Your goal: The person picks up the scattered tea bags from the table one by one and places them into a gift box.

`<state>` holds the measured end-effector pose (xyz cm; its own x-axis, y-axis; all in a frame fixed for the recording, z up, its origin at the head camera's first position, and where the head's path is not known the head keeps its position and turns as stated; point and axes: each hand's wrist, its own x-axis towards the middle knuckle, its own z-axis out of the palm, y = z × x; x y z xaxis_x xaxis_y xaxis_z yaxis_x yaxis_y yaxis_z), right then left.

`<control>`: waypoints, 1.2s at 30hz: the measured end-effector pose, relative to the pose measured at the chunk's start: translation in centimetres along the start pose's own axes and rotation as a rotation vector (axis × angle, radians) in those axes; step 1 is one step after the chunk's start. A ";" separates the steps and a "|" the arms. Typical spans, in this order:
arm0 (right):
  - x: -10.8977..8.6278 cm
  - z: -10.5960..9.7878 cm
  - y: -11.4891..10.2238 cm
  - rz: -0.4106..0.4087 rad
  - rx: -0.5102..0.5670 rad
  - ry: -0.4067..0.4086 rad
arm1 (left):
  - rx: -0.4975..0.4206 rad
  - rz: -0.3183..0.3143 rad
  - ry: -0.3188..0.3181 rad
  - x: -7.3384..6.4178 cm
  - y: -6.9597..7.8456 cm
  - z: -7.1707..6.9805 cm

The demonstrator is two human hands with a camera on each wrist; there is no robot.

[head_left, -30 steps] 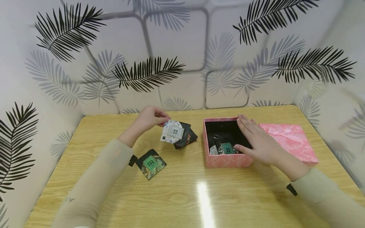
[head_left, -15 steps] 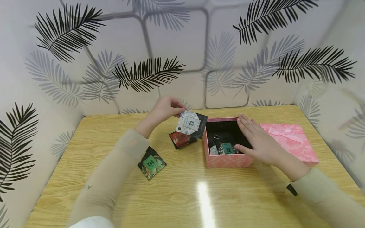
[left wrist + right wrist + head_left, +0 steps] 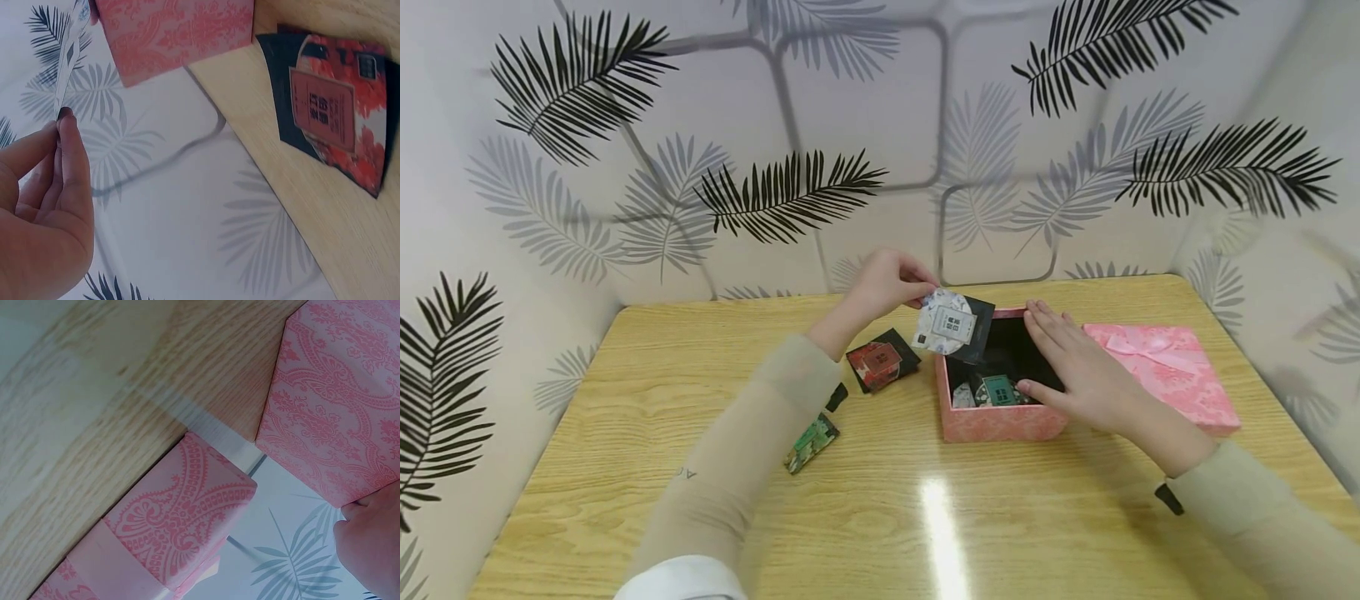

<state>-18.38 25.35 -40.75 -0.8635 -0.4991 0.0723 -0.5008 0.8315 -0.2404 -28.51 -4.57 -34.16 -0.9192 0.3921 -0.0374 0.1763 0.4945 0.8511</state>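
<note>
My left hand (image 3: 887,287) pinches a flat tea sachet (image 3: 951,323), white-patterned with a black edge, by its upper left corner. It hangs over the left part of an open pink box (image 3: 1000,425). In the left wrist view the sachet (image 3: 67,62) shows edge-on between thumb and fingers. My right hand (image 3: 1086,375) rests across the box's right rim, fingers extended, thumb over the opening. Inside the black interior lie a green-labelled sachet (image 3: 1000,390) and a pale one (image 3: 962,396). A red tea sachet (image 3: 325,112) lies on the table left of the box, over another dark one.
A green sachet (image 3: 811,442) lies on the table, partly hidden by my left sleeve (image 3: 737,467). Right of the box is its pink lid (image 3: 1180,367), topped with a ribbon bow. Patterned wall covering (image 3: 880,225) rises behind the wooden table (image 3: 865,517).
My left hand has lifted the white sachet off the pile and carried it right, over the box. The red sachet has come into view beneath. My right hand has stayed put.
</note>
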 end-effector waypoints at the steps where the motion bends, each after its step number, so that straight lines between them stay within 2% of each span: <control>1: 0.0 0.0 0.0 -0.002 0.002 0.003 | 0.005 0.004 -0.003 0.1 0.1 0.3; 8: -0.1 0.0 -0.1 -0.017 0.009 0.025 | 0.038 0.023 -0.035 0.4 0.6 2.1; 19: 0.0 0.0 -0.1 -0.007 0.008 0.003 | 0.176 0.079 -0.088 0.4 1.2 4.4; 28: -0.1 0.0 0.0 -0.028 0.008 0.027 | 0.258 0.088 -0.124 0.6 1.7 6.0; 36: -0.1 0.1 0.0 -0.026 0.012 0.023 | 0.315 0.110 -0.126 0.5 1.2 6.8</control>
<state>-18.30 25.40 -40.85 -0.8514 -0.5148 0.1010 -0.5225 0.8151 -0.2502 -26.33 1.52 -36.74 -0.8416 0.5389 -0.0351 0.3900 0.6514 0.6509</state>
